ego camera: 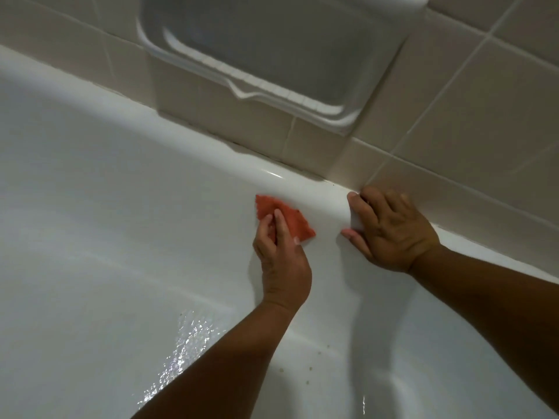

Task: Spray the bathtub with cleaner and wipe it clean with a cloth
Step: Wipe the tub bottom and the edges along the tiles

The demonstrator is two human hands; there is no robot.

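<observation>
While the left hand [282, 261] lies against the inner wall of the white bathtub [121, 176], its grip is flat rather than closed: the fingers [279, 220] lie nearly straight and press an orange cloth [295, 220] to the enamel. The cloth sits directly under that grip. One corner sticks out beyond the fingertips and another pokes out past the thumb on the side facing the other hand.

Just beside it, apart from the cloth, the right hand [390, 234] grips the tub's rim [302, 186]. Its fingers curl over the top edge, where the rim meets the tile wall [484, 116], and its thumb is set on the inner wall below. That grip is closed on the rim and holds nothing else.

Above both grips, a recessed white soap dish [266, 46] is set into the beige tiles. Below the left grip, beside the forearm, a wet patch [181, 343] glistens on the tub floor. A few small brown specks [308, 370] lie between the two forearms.
</observation>
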